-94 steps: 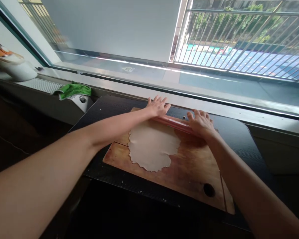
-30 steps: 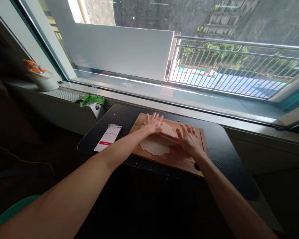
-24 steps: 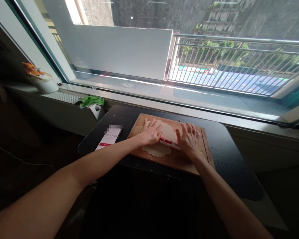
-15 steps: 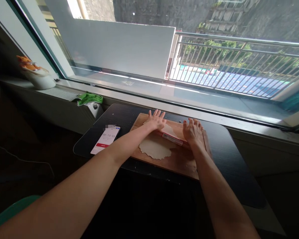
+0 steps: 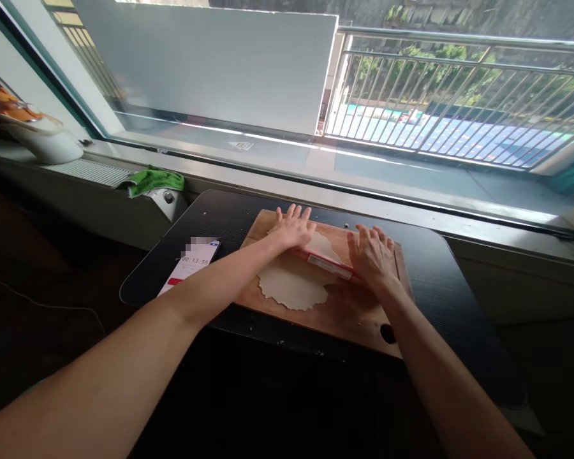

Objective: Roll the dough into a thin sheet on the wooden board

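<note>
A flat sheet of pale dough (image 5: 293, 285) with a ragged edge lies on a wooden cutting board (image 5: 347, 328). Across it runs a red rolling pin with a white label (image 5: 329, 266), and dough shows on both sides of it. My left hand (image 5: 294, 228) rests palm down over the pin's left end, fingers spread and pointing away from me. Over the right end lies my right hand (image 5: 373, 252), also palm down with its fingers stretched out. Both hands cover the pin's ends. Neither hand is wrapped round it.
The board sits on a black table (image 5: 454, 319). Left of it lies a phone (image 5: 191, 264) showing a timer, partly behind my left forearm. A green cloth (image 5: 157, 182) and a white bucket (image 5: 48, 141) rest on the ledge by the window. Crumbs dot the table.
The view has tilted down and come a little closer. Both hands stay flat on the rolling pin, with little clear movement. The board's round hole now shows beside my right wrist.
</note>
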### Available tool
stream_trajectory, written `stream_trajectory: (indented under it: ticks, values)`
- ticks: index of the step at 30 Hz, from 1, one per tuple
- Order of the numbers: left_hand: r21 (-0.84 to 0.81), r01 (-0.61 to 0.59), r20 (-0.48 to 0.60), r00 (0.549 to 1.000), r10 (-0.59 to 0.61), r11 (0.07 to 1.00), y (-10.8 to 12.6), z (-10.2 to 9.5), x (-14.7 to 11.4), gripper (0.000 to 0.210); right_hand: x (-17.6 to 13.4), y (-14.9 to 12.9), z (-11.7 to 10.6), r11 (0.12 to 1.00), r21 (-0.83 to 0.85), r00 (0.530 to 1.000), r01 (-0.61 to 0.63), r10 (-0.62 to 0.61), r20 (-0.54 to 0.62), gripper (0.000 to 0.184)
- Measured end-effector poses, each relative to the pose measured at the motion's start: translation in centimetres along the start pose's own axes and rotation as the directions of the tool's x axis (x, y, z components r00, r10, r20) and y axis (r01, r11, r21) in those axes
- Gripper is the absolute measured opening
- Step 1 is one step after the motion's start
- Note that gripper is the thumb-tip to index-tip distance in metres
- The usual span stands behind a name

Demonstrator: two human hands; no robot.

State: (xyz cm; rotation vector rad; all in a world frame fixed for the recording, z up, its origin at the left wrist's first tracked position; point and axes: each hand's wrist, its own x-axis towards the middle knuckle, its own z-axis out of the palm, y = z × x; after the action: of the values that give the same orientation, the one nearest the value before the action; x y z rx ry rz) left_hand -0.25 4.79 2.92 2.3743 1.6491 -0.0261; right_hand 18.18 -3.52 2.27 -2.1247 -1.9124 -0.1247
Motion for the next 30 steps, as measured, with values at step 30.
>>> stream_trajectory:
  ticks: [30]
  values:
    - [0.035,-0.124,-0.324,0.937,0.128,0.992,2.1,-0.7,-4.7,0.059,-3.5,-1.0,-2.7,0.99,-0.138,0.999,-0.009,0.013,0.03,0.044]
